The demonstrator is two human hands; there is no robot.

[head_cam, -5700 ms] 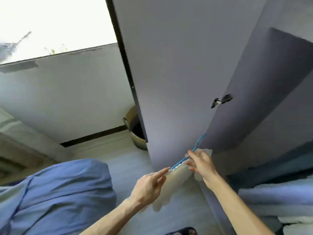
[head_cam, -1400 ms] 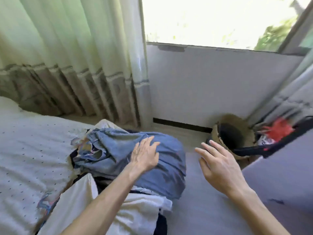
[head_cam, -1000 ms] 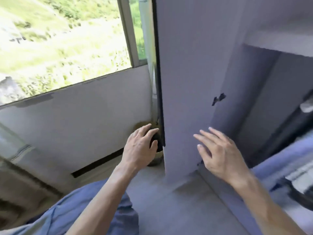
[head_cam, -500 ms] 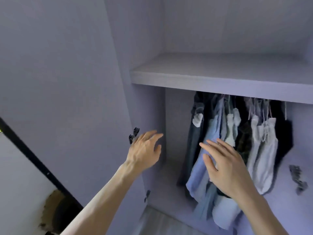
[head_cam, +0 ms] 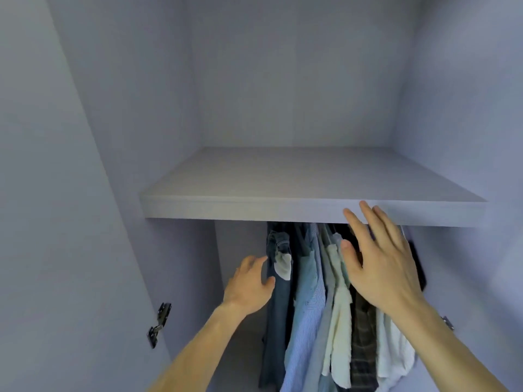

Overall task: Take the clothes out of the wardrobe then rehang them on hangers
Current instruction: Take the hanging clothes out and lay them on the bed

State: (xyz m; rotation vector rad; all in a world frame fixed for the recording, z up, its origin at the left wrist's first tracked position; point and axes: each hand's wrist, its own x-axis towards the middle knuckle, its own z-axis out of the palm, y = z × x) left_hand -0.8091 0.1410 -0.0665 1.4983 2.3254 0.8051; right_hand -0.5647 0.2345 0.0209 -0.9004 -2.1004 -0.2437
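Both left hand (head_cam: pixel 249 284) and right hand (head_cam: pixel 382 270) outstretched, uncurled.

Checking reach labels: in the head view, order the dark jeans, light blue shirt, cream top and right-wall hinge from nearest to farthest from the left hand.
1. Dark jeans, just beside the left hand.
2. Light blue shirt, next to the right.
3. Cream top, further right.
4. Hinge, right wall.
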